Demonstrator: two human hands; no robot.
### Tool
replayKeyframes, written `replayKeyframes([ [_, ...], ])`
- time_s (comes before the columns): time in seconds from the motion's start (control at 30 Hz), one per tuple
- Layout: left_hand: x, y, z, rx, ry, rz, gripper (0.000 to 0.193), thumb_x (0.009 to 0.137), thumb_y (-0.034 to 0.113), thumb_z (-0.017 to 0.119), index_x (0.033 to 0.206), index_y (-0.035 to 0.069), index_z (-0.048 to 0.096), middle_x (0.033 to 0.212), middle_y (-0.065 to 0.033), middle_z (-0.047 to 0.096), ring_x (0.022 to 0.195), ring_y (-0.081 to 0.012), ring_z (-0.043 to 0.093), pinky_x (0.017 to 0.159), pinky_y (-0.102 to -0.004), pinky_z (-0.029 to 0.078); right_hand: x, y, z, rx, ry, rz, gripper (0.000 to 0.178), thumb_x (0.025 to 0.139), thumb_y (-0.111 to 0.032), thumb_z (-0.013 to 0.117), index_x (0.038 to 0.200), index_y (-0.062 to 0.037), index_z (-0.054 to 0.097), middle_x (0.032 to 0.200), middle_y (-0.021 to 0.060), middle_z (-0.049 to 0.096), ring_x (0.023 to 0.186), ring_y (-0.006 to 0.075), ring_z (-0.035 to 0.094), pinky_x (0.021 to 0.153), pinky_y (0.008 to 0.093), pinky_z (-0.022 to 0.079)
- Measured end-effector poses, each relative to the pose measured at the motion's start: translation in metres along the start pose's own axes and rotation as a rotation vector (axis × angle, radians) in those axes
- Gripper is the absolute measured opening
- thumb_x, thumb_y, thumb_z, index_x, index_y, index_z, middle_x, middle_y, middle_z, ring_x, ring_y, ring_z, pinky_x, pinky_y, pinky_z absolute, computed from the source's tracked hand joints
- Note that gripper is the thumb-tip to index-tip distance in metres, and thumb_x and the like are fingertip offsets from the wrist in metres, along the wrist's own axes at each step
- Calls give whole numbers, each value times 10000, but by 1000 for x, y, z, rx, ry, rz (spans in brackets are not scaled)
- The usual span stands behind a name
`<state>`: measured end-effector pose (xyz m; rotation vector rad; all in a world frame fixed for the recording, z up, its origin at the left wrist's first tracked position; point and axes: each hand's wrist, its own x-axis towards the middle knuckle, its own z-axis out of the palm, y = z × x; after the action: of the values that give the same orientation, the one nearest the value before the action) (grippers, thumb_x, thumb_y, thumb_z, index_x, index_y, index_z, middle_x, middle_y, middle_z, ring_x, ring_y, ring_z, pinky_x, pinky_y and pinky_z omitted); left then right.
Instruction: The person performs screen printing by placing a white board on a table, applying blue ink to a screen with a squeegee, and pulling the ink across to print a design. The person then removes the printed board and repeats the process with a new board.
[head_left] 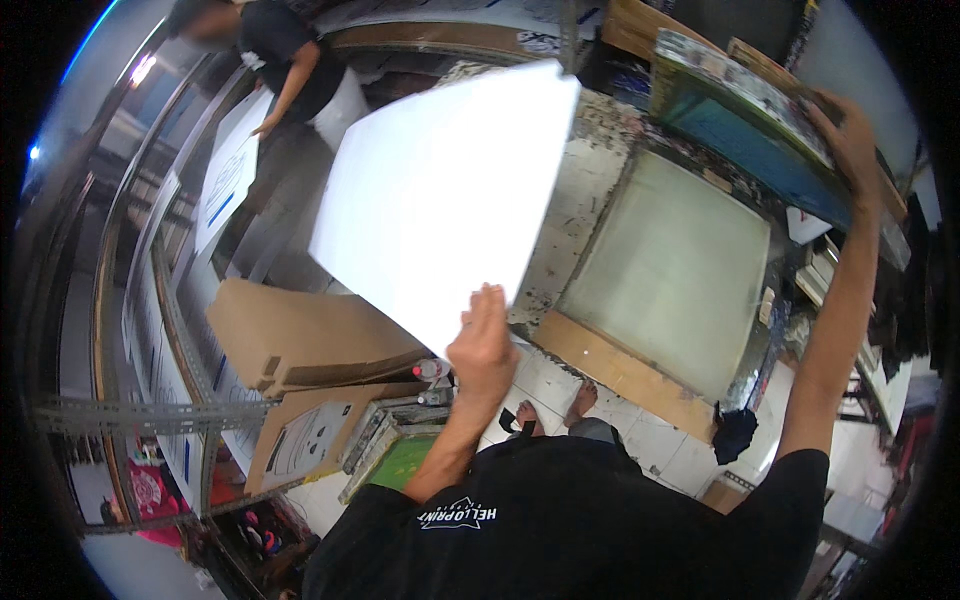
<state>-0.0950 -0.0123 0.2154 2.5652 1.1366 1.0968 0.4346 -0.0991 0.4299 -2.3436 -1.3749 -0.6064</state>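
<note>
My left hand (484, 345) grips the near corner of a large white sheet (445, 190), fingers on its upper face. The sheet is held up and tilted, left of the printing bed. My right arm reaches far to the right, where my right hand (848, 150) is closed on the top edge of a raised screen-printing frame (740, 125) with blue-green mesh and a paint-stained rim. Below the frame lies a pale, flat printing bed (675, 270), with a brown board (625, 370) along its near edge.
At the far left another person (280, 70) holds a printed sheet (228, 185) by a metal rack (130, 410) with more printed sheets. A cardboard box (310, 335) stands at left, beside framed screens (395, 450). A dark cloth (734, 433) hangs at the bed's near right corner.
</note>
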Motion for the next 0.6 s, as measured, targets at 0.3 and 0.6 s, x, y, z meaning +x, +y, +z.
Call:
replayKeyframes([
  [0.3,-42,163,144,185,-826,358,666,846,204,648,1411,-91,456,1336,-318,563,1182,-444,617,861,-523,574,0,0,-2,89,30,-88,446,909,-396,692,1190,-50,723,1091,165,739,989,292,703,900,370,513],
  [0.6,23,8,237,-58,-599,100,910,862,563,699,1597,219,284,1616,-240,278,1504,-486,168,1096,-778,174,-5,-45,-17,88,39,-17,511,804,-503,754,948,-12,760,931,205,735,909,372,694,802,420,536],
])
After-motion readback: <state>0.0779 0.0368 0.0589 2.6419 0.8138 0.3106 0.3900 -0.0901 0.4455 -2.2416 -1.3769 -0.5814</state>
